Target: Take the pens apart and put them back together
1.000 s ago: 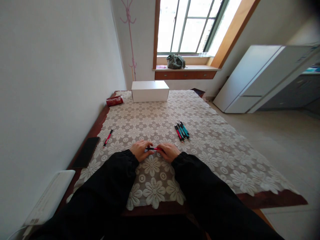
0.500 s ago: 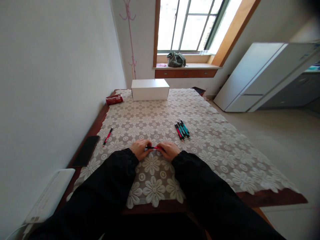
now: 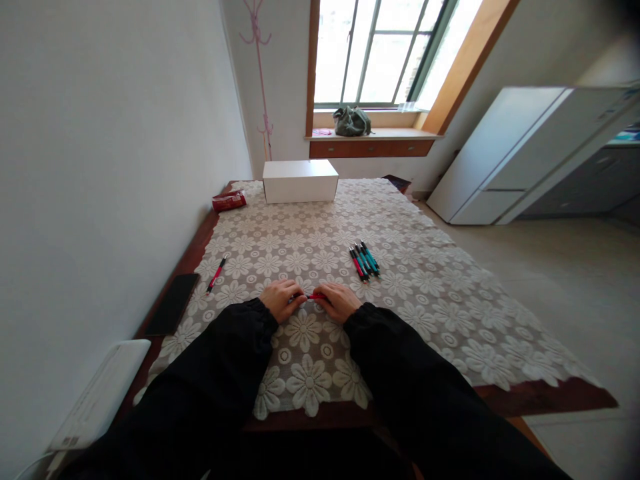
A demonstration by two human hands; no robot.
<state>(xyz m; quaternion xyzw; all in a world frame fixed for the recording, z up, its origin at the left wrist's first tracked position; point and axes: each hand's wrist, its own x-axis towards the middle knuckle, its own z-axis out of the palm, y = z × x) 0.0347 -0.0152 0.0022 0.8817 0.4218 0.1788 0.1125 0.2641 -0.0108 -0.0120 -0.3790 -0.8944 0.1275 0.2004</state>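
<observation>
Between my two hands, low over the lace tablecloth (image 3: 307,383), is a red and black pen (image 3: 313,296). The fingers of my left hand (image 3: 281,300) are closed on its black end. My right hand (image 3: 339,302) pinches the red part, and most of the pen is hidden by fingers. Right of my hands, several pens (image 3: 365,261), one red and the others teal, lie side by side at a slant. Another red and black pen (image 3: 217,274) lies alone to the left.
A black phone-like slab (image 3: 173,304) lies at the table's left edge, near a white device (image 3: 103,393) with a cable. Toward the far end are a white box (image 3: 301,183) and a red packet (image 3: 229,201). A wall runs close along the left side.
Both hands stay in nearly the same place. My left fingers now cover more of the pen's black end, so less of it shows between the hands.
</observation>
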